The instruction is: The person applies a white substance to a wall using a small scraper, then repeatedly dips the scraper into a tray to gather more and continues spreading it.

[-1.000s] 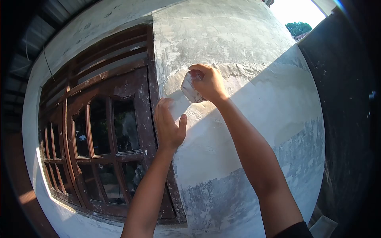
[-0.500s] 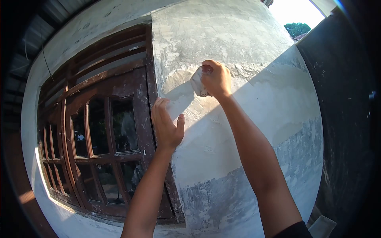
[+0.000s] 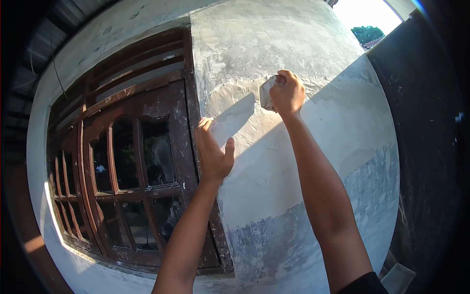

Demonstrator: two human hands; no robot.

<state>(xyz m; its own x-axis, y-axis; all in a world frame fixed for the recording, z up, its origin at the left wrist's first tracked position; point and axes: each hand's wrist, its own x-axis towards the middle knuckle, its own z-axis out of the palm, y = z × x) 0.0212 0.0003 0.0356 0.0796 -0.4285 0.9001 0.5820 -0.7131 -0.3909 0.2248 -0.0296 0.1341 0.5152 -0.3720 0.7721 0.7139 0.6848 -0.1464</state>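
My right hand [image 3: 290, 95] is closed around a flat, pale scraper [image 3: 266, 94] smeared with plaster. Its blade lies against the plastered wall [image 3: 274, 181], just below a rough ridge where sunlight meets the smoother, paler coat. Lower and to the left, my left hand [image 3: 214, 156] has its fingers stretched out and thumb apart, holding nothing. Its fingertips are at the wall edge beside the brown wooden window frame [image 3: 191, 93]. A long shadow of the hand and tool falls across the wall between my hands.
Brown window shutters with glass panes [image 3: 127, 161] fill the left side. A dark wall [image 3: 421, 122] stands close on the right, meeting the plastered wall at a corner. At lower right sits a pale container-like object [image 3: 397, 279]. A metal roof [image 3: 73, 24] hangs overhead at upper left.
My right hand has moved the scraper to the right and slightly up along the wall. My left hand has shifted slightly right in view, still open.
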